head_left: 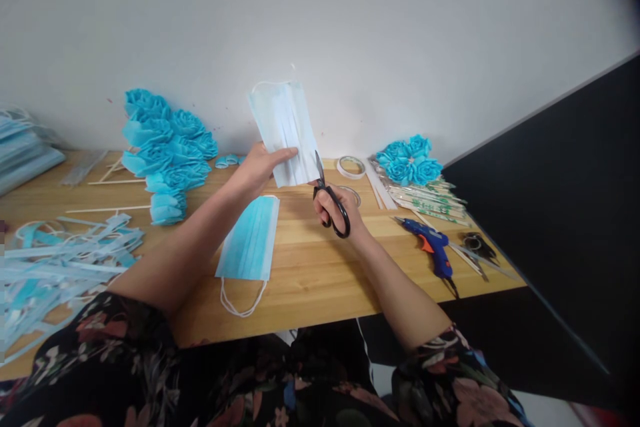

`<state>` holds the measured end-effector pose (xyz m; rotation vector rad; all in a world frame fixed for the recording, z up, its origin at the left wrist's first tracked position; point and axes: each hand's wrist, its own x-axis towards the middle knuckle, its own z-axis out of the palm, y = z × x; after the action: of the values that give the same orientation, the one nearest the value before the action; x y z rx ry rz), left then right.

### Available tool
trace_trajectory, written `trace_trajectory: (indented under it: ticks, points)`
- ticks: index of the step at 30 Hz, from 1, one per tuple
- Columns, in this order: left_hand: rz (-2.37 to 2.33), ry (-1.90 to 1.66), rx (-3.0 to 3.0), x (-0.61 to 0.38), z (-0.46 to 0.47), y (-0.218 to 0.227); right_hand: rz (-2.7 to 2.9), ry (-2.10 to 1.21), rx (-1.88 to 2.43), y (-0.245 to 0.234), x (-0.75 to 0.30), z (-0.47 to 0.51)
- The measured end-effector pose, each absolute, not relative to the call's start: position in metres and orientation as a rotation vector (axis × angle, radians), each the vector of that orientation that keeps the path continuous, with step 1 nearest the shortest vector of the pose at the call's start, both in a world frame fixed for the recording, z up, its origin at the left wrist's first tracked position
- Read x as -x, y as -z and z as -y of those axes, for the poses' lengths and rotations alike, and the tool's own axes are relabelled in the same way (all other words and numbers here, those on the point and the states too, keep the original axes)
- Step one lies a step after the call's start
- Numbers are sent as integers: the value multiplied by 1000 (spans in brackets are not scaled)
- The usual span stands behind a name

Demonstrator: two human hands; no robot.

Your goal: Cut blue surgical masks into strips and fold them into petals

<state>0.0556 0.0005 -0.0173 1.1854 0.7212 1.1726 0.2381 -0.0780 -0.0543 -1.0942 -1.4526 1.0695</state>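
Note:
My left hand (260, 165) pinches the lower edge of a pale blue face mask (284, 130) and holds it upright above the wooden table (320, 267). My right hand (336, 207) grips black-handled scissors (331, 203); their blades point up and meet the mask's lower right edge. A second blue face mask (250, 240) lies flat on the table under my left forearm, its white ear loop hanging toward the front edge.
Blue flowers made from masks (165, 147) pile at the back left, a smaller bunch (410, 160) at the back right. Cut strips (60, 260) lie at left, stacked masks (23, 150) far left. Tape rolls (351, 167), chopstick packets (430, 200), a blue glue gun (433, 247) sit right.

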Motion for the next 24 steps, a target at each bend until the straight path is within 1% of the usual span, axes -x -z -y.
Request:
trace_trajectory:
  ticks: [19, 24]
  points:
    - [-740, -1177, -1147, -57, 0, 18, 1440, -1062, 1155, 54, -235, 79]
    - [-664, -1133, -1137, -60, 1, 20, 1430, -1066, 1158, 60, -236, 75]
